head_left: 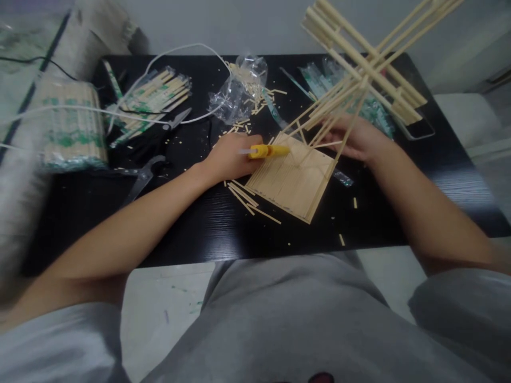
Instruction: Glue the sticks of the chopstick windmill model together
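My left hand (227,157) is closed around a yellow glue gun (268,151) whose tip points right over a flat square panel of wooden sticks (289,181) lying on the black table (199,223). A tall frame of long wooden sticks (359,69) rises from the panel's far edge and leans up to the right. My right hand (357,139) rests at the base of that frame, fingers curled about the sticks there. Short cut stick pieces (249,199) lie beside the panel near my left hand.
Bundles of wrapped chopsticks (154,101) and a bigger stack (74,130) sit at the left. Scissors (149,154) lie by a white cable (120,111). A clear plastic bag (239,90) with stick offcuts and teal wrappers (339,80) are at the back.
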Action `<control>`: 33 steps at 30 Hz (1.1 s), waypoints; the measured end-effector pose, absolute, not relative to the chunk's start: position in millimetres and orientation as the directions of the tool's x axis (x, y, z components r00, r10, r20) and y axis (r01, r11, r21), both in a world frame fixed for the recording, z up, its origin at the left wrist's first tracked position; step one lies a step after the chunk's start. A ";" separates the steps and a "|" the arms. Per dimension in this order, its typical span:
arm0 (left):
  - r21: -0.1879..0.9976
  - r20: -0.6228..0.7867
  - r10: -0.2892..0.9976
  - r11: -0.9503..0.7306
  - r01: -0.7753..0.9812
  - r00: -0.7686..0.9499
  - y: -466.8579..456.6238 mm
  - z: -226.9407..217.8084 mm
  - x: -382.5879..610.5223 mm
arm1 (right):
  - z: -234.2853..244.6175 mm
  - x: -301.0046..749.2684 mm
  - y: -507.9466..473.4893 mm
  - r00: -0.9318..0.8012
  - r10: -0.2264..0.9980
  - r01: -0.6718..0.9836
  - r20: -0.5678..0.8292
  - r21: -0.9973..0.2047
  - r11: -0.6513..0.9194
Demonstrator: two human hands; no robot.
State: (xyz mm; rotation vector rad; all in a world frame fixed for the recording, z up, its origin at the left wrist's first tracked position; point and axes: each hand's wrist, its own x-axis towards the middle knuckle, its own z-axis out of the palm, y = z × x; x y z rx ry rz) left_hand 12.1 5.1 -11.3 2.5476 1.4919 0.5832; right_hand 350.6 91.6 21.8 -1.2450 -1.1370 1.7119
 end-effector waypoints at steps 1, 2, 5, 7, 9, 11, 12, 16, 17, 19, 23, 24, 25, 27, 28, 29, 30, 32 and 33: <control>0.309 0.259 0.864 -0.497 0.810 0.432 5.0 -11.7 12.4 | 20.5 351.4 92.1 -0.273 0.907 -0.054 -0.320 -0.936 -0.347; 0.317 0.255 0.868 -0.492 0.810 0.427 4.9 -11.8 12.5 | 19.2 352.2 92.6 -0.279 0.907 -0.056 -0.316 -0.937 -0.344; 0.343 0.249 0.872 -0.487 0.803 0.422 4.2 -10.8 12.1 | 15.6 354.3 94.7 -0.307 0.903 -0.069 -0.302 -0.939 -0.337; 0.347 0.254 0.867 -0.496 0.796 0.429 3.9 -9.8 11.5 | 14.0 355.3 96.2 -0.317 0.900 -0.076 -0.298 -0.938 -0.338; 0.342 0.258 0.864 -0.500 0.795 0.432 3.8 -9.0 11.1 | 13.7 355.6 97.4 -0.316 0.900 -0.073 -0.302 -0.938 -0.340; 0.337 0.252 0.869 -0.492 0.803 0.426 3.7 -8.4 11.1 | 14.8 355.4 97.4 -0.313 0.898 -0.061 -0.309 -0.937 -0.344; 0.336 0.243 0.874 -0.483 0.808 0.421 3.7 -8.2 11.2 | 15.8 355.1 96.8 -0.315 0.896 -0.055 -0.313 -0.936 -0.347; 0.342 0.212 0.886 -0.463 0.818 0.413 3.2 -6.5 12.1 | 21.1 353.5 91.9 -0.326 0.891 -0.054 -0.316 -0.935 -0.351; 0.344 0.209 0.886 -0.463 0.817 0.414 3.0 -5.8 12.1 | 22.0 353.3 91.0 -0.331 0.889 -0.052 -0.317 -0.934 -0.353; 0.353 0.203 0.886 -0.463 0.813 0.417 2.8 -4.7 12.1 | 22.4 353.7 90.9 -0.344 0.883 -0.046 -0.320 -0.933 -0.356; 0.354 0.216 0.882 -0.471 0.808 0.419 2.6 -4.5 11.8 | 18.4 356.5 96.1 -0.363 0.872 -0.024 -0.329 -0.932 -0.362; 0.350 0.224 0.880 -0.474 0.808 0.419 2.6 -5.0 11.7 | 17.2 357.3 97.5 -0.370 0.868 -0.017 -0.332 -0.931 -0.363; 0.347 0.232 0.878 -0.477 0.807 0.419 2.6 -5.7 11.7 | 16.2 357.8 98.5 -0.376 0.865 -0.013 -0.333 -0.931 -0.364; 0.349 0.242 0.876 -0.479 0.805 0.417 2.6 -7.1 11.7 | 15.4 358.0 98.9 -0.385 0.863 -0.017 -0.328 -0.932 -0.362; 0.353 0.244 0.876 -0.479 0.804 0.415 2.7 -7.6 11.7 | 15.7 357.7 98.3 -0.385 0.863 -0.021 -0.327 -0.932 -0.363; 0.357 0.246 0.877 -0.478 0.802 0.414 2.7 -7.9 11.7 | 16.5 357.1 97.4 -0.382 0.863 -0.025 -0.329 -0.930 -0.366; 0.359 0.246 0.877 -0.478 0.802 0.413 2.7 -8.0 11.7 | 17.6 356.3 96.2 -0.377 0.864 -0.026 -0.334 -0.929 -0.370; 0.358 0.242 0.878 -0.477 0.802 0.414 2.9 -7.5 11.5 | 20.3 354.4 93.9 -0.364 0.866 -0.027 -0.343 -0.926 -0.377; 0.355 0.237 0.877 -0.478 0.803 0.418 2.9 -6.8 11.4 | 21.5 353.6 93.0 -0.359 0.867 -0.025 -0.345 -0.925 -0.379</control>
